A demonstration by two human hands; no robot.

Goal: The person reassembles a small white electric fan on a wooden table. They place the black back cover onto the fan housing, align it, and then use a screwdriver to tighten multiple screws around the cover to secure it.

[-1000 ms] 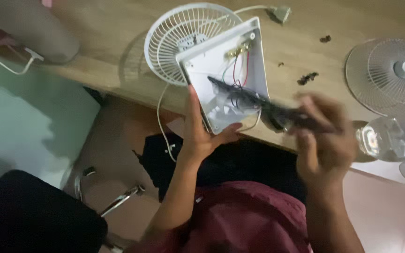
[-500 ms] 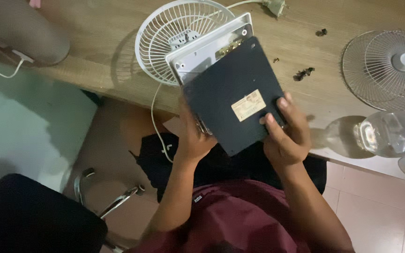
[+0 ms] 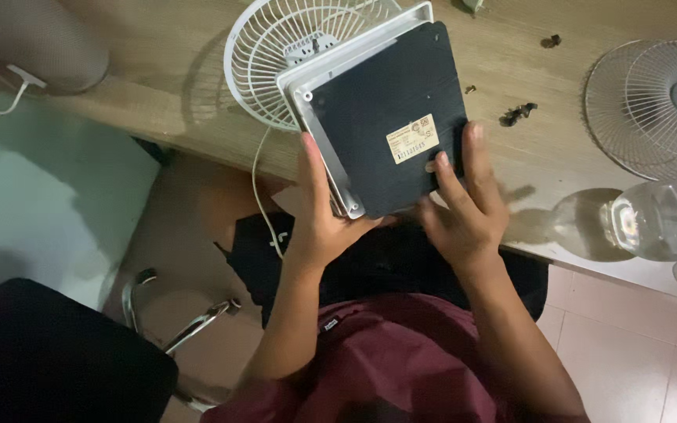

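At the table point(image 3: 158, 70) edge, both hands grip: left hand point(image 3: 324, 227) clasps the white fan base point(image 3: 331, 160), right hand point(image 3: 464, 211) presses the dark cover point(image 3: 381, 110), which may slip askew.

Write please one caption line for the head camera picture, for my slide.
Both hands, left hand and right hand, press a dark cover onto the white fan base at the wooden table edge.

Right of the dark base plate point(image 3: 381, 110), bare bench point(image 3: 542, 149) lies open, dotted only with small dark screws point(image 3: 517, 114). Farther right, a loose fan grille point(image 3: 656, 106) and a clear bottle point(image 3: 652, 227) block passage. Behind the plate, the white fan cage point(image 3: 276, 59) stands close.
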